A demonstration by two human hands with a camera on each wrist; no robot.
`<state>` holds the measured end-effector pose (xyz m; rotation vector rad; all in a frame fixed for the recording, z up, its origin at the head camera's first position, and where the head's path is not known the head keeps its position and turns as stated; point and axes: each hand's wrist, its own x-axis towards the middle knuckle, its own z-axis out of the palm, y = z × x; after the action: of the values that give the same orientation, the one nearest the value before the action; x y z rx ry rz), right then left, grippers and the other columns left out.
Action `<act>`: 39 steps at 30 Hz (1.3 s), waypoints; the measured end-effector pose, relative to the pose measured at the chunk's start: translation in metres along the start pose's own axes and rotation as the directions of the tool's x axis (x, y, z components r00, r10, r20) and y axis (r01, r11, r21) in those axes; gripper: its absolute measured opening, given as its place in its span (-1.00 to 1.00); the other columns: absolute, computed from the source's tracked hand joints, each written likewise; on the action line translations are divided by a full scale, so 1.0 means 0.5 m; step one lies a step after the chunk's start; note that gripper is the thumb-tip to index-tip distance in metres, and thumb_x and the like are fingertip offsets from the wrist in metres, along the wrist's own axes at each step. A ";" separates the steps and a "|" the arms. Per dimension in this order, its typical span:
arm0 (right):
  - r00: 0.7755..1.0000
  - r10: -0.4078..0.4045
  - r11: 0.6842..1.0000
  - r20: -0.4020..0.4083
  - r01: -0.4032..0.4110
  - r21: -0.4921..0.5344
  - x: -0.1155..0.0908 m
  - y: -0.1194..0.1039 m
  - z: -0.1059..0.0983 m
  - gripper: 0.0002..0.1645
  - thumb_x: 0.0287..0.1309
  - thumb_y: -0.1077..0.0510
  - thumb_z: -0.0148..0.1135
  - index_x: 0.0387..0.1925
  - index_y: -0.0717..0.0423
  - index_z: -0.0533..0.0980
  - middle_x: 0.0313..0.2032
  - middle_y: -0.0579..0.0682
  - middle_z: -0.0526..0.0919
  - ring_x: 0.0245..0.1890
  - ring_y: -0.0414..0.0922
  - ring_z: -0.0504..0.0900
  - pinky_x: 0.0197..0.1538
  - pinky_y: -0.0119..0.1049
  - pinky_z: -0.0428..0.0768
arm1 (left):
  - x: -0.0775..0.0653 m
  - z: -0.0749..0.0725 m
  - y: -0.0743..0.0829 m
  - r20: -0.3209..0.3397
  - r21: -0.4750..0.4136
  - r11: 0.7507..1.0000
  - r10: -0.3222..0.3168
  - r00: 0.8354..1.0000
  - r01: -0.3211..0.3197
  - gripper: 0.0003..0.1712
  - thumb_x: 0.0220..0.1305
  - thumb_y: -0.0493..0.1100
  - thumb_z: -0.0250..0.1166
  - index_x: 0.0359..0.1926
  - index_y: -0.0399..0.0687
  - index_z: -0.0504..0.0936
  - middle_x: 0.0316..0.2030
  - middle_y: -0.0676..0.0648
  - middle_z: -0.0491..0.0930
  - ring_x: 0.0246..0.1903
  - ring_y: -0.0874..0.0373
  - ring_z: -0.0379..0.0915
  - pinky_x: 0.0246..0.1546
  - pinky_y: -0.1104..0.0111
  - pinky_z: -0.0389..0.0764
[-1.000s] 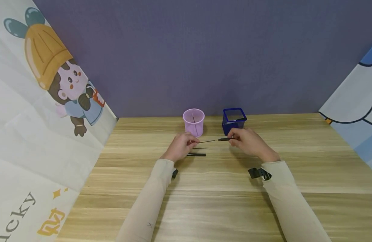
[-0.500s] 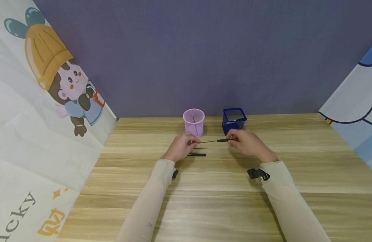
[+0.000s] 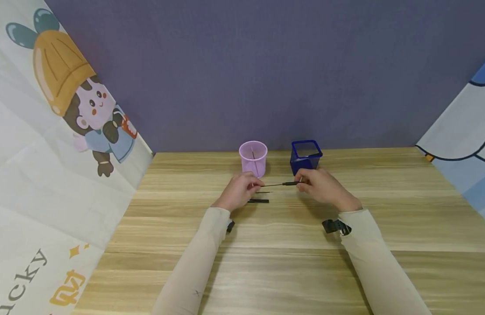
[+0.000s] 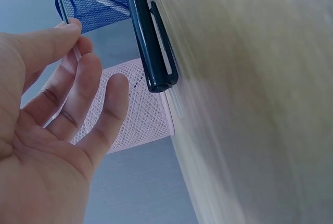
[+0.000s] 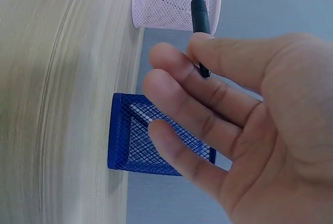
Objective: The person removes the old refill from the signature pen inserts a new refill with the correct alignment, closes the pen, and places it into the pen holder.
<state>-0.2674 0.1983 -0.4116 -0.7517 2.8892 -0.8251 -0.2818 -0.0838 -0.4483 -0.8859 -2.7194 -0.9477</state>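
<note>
Between its thumb and fingertips my left hand (image 3: 239, 190) pinches a thin, dark pen refill (image 3: 272, 185) that points to the right. My right hand (image 3: 321, 184) pinches a short black pen section (image 3: 291, 183); its ribbed end (image 5: 199, 6) meets the refill in the right wrist view. How far the refill goes in cannot be told. On the table below the left hand lies a black pen barrel with a clip (image 4: 148, 41). Another thin rod (image 3: 264, 192) lies just behind it, partly hidden by the left hand.
Behind the left hand stands a pink mesh cup (image 3: 253, 164) with a thin rod inside. A square blue mesh holder (image 3: 304, 164) containing a dark piece stands behind the right hand. A grey-purple panel (image 3: 282, 87) closes off the wooden table's (image 3: 286, 271) back edge.
My right hand has moved slightly left, and the gap between the black pen section and the refill has closed. The left hand has shifted very slightly right.
</note>
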 end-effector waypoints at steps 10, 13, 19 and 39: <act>0.999 0.019 0.999 0.030 -0.020 0.026 0.000 0.000 0.002 -0.86 0.40 0.28 0.20 -0.07 0.15 0.60 -0.32 0.02 0.78 -0.36 -0.13 0.71 -0.35 -0.25 0.57 | 0.000 0.001 0.005 0.005 0.003 1.000 -0.002 1.000 0.002 -0.82 0.32 -0.30 0.39 -0.10 -0.06 0.82 -0.28 -0.01 0.70 -0.30 0.18 0.56 -0.19 0.36 0.62; 0.999 0.023 0.999 0.039 -0.024 0.033 0.000 0.000 0.002 -0.85 0.40 0.28 0.19 -0.06 0.16 0.60 -0.28 0.02 0.80 -0.31 -0.09 0.74 -0.29 -0.20 0.64 | 0.001 0.003 0.007 0.010 0.011 1.000 -0.004 1.000 0.004 -0.82 0.33 -0.29 0.38 -0.09 -0.06 0.81 -0.24 -0.02 0.72 -0.25 0.15 0.59 -0.11 0.31 0.64; 0.999 0.017 1.000 0.041 -0.018 0.024 0.001 -0.003 0.003 -0.86 0.40 0.28 0.20 -0.07 0.17 0.60 -0.24 0.00 0.82 -0.21 -0.05 0.78 -0.19 -0.10 0.70 | 0.001 0.004 0.012 0.018 0.028 1.000 0.008 1.000 -0.009 -0.80 0.36 -0.31 0.34 -0.06 -0.07 0.80 -0.20 -0.02 0.73 -0.15 0.12 0.64 0.04 0.25 0.66; 0.998 -0.002 1.000 0.063 0.000 0.023 0.003 -0.003 0.007 -0.89 0.40 0.30 0.20 -0.11 0.17 0.60 -0.27 -0.05 0.81 -0.27 -0.12 0.76 -0.23 -0.15 0.67 | 0.003 0.005 0.016 0.009 -0.039 0.999 -0.020 1.000 0.020 -0.77 0.39 -0.36 0.28 -0.01 -0.12 0.76 -0.13 -0.05 0.74 -0.11 0.12 0.66 0.04 0.31 0.69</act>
<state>-0.2675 0.1947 -0.4135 -0.7625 2.8199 -0.8173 -0.2781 -0.0765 -0.4458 -0.8725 -2.7306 -1.0067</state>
